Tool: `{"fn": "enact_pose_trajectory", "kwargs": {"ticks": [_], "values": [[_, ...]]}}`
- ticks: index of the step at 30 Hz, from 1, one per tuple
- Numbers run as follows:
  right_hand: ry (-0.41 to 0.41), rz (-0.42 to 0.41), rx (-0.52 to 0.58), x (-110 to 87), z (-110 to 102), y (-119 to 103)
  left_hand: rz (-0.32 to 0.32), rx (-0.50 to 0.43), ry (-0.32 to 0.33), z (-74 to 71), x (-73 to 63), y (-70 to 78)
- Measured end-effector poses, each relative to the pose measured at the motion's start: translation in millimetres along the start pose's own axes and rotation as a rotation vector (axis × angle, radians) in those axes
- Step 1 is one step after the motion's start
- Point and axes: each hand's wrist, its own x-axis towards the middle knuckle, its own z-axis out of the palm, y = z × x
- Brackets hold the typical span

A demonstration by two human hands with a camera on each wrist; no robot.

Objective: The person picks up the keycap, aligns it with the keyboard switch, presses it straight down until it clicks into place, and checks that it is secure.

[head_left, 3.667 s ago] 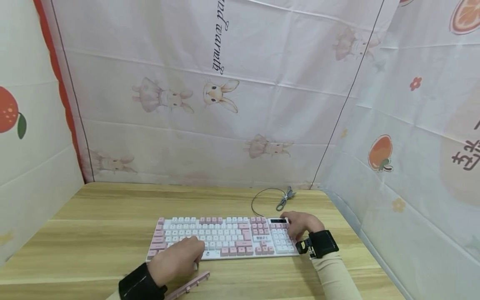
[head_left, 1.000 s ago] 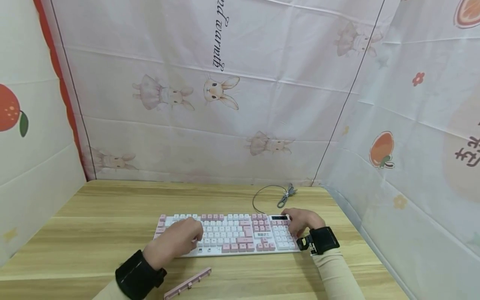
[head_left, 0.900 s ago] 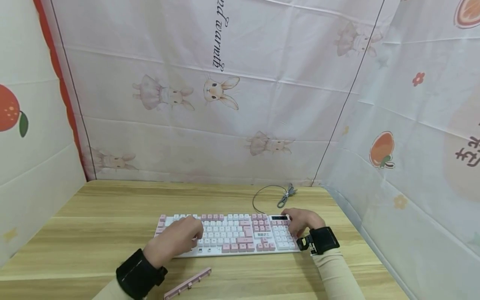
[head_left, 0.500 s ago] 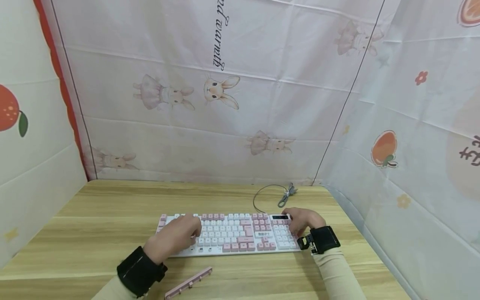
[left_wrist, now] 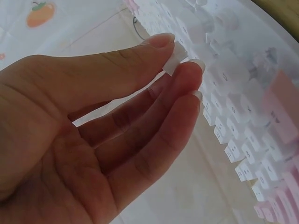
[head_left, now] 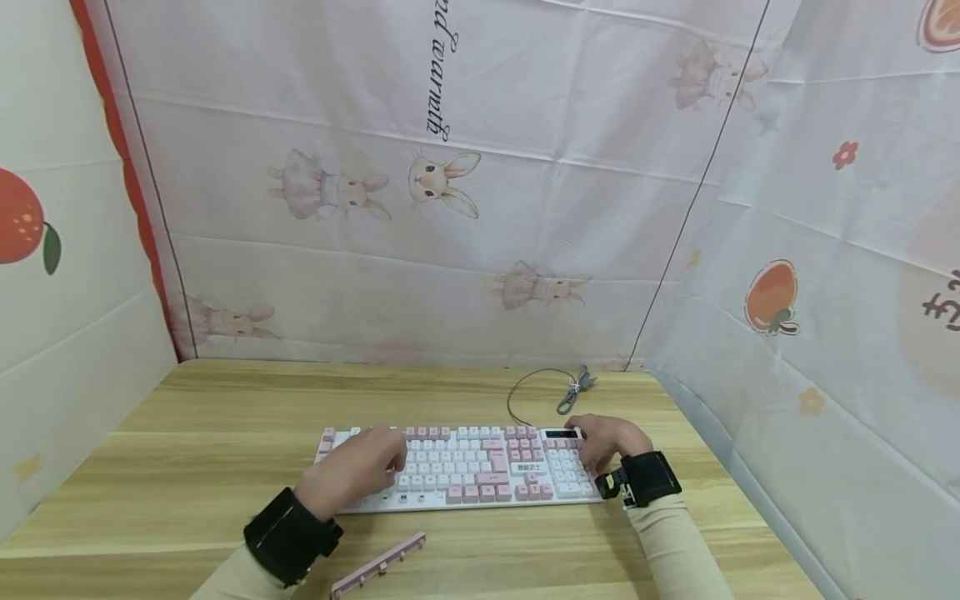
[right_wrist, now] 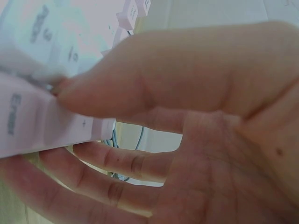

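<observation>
A white-and-pink keyboard (head_left: 450, 468) lies across the table. My left hand (head_left: 352, 473) hovers over its left part, hiding many keys there. In the left wrist view, the thumb and index finger pinch a small white keycap (left_wrist: 174, 59) close to the keys. My right hand (head_left: 609, 440) grips the keyboard's right end. Its thumb (right_wrist: 93, 95) presses at the number pad by the pink Enter key (right_wrist: 16, 114), and the other fingers lie along the outer edge. In front of the keyboard, a long pink space bar keycap (head_left: 378, 567) lies with its stems showing.
A thin grey cable (head_left: 517, 396) runs from the keyboard's back to a tied bundle (head_left: 576, 392). The wooden table (head_left: 187, 467) ends at printed cloth walls (head_left: 480, 250) at the back and sides. Black straps (head_left: 292, 537) wrap both wrists.
Since 3.7 seconds ago, my left hand has gone from the keyboard's front edge to above its left keys. During the last second it shifts only slightly. The right hand keeps its grip.
</observation>
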Motion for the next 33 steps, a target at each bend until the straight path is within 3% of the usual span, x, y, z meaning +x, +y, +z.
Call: {"fn": "enact_pose_trajectory", "kwargs": {"ticks": [6, 14, 25, 33], "values": [[-0.001, -0.002, -0.002, -0.2, -0.2, -0.3, 0.019, 0.013, -0.003, 0.7, -0.4, 2.1], [-0.001, -0.007, -0.004, -0.5, -0.3, -0.3, -0.036, 0.037, -0.008, 4.1, 2.2, 3.3], [0.006, -0.012, -0.003, -3.8, -1.2, -2.6, -0.017, -0.015, 0.009, 2.6, 5.4, 6.4], [0.01, -0.019, -0.004, -3.9, -1.4, -2.6, -0.039, 0.001, 0.004, 5.6, 7.4, 5.7]]}}
